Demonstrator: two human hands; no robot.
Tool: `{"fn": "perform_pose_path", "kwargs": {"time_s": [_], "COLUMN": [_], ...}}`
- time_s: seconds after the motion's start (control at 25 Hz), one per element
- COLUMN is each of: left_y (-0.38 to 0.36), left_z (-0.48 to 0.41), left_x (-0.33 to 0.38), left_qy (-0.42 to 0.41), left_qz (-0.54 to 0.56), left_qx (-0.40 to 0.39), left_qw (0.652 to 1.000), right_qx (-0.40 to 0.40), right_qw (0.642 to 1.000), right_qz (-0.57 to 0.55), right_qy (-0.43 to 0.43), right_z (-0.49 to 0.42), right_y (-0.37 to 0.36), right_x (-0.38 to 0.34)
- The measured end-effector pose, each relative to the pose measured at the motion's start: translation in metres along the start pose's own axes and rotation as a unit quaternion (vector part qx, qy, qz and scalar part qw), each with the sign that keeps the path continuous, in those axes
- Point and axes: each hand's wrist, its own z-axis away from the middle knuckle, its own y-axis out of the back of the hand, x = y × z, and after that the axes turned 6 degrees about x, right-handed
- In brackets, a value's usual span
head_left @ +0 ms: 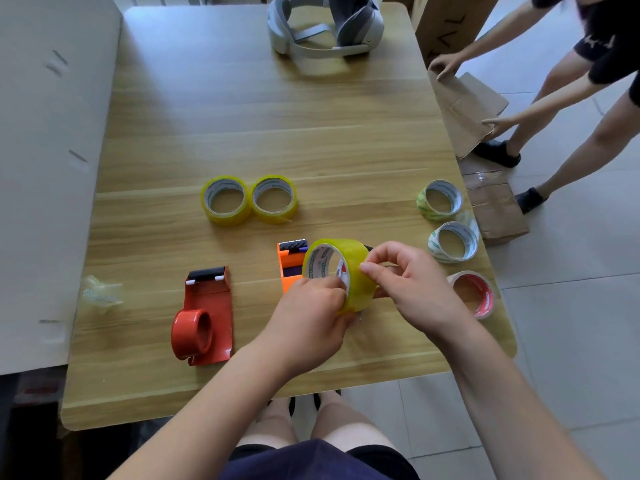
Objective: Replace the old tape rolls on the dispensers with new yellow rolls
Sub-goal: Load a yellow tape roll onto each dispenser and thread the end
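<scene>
Supervisor: Hands first, please. What does your feed give you?

Operator: I see both hands busy on one yellow roll point(353, 258). The left hand point(311, 317) grips its lower rim, with fingers curled over the edge towards the core. The right hand point(408, 282) pinches the roll's outer face between thumb and forefinger. The roll stands on edge, tilted, with its printed core facing left.

Supervisor: Where is that relative to the orange dispenser?

Operator: The orange dispenser point(289, 268) lies flat on the wooden table point(242, 116), blade end away from me. I see the held roll just right of it, covering its right side from my angle. Whether the two touch, I cannot tell.

Supervisor: And the rest, taken from that same dispenser?

Operator: To its left and a little nearer me lies the red dispenser point(204, 317), with its round hub at the near end. Beyond the orange one and leftward, two spare yellow rolls point(225, 201) lie flat, side by side and touching. Well to its right, near the table edge, I count two green-printed rolls point(440, 199), and nearer me a red-cored roll point(474, 294), partly behind the right hand. Far left of it, past the red dispenser, sits a crumpled tape wad point(100, 294). Far beyond it, at the table's far end, rests a grey headset point(325, 26). Off to the right of the table, another person holds flattened cardboard point(467, 112).
</scene>
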Motion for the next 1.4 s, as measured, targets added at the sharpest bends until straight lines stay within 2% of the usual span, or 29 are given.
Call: {"fn": "perform_pose_path", "kwargs": {"time_s": [0.2,0.32,0.52,0.64,0.8,0.96,1.08,1.16,1.28,1.4], "left_y": [-0.008,-0.009,-0.01,-0.006,0.0,0.01,0.016,0.016,0.014,0.013], "left_z": [-0.011,-0.018,-0.025,-0.029,-0.042,-0.069,-0.092,-0.106,-0.125,-0.14], "left_x": [0.006,0.007,0.005,0.004,0.005,0.011,0.021,0.027,0.032,0.029], "left_qy": [-0.001,0.019,0.017,0.02,0.015,0.011,-0.013,-0.02,-0.014,0.019], "left_qz": [0.014,0.047,0.081,0.096,0.063,-0.002,-0.041,-0.05,-0.038,0.056], "left_qx": [-0.037,-0.062,-0.121,-0.136,-0.186,-0.28,-0.329,-0.352,-0.393,-0.406], "left_qw": [0.999,0.997,0.989,0.986,0.98,0.96,0.943,0.934,0.919,0.912], "right_qx": [0.041,0.036,0.066,0.051,0.091,0.167,0.191,0.218,0.267,0.292], "right_qw": [0.999,0.999,0.995,0.991,0.985,0.973,0.963,0.958,0.957,0.955], "right_qz": [0.029,0.018,-0.059,-0.113,-0.136,-0.154,-0.169,-0.159,-0.082,-0.04], "right_qy": [-0.006,-0.017,-0.047,-0.047,-0.046,-0.05,-0.081,-0.092,-0.072,-0.042], "right_z": [0.001,0.005,0.007,0.008,0.008,0.011,0.012,0.009,0.007,0.01], "right_y": [0.01,0.014,0.022,0.027,0.028,0.026,0.031,0.037,0.042,0.044], "right_x": [0.015,0.019,0.022,0.021,0.024,0.029,0.031,0.033,0.036,0.04]}}
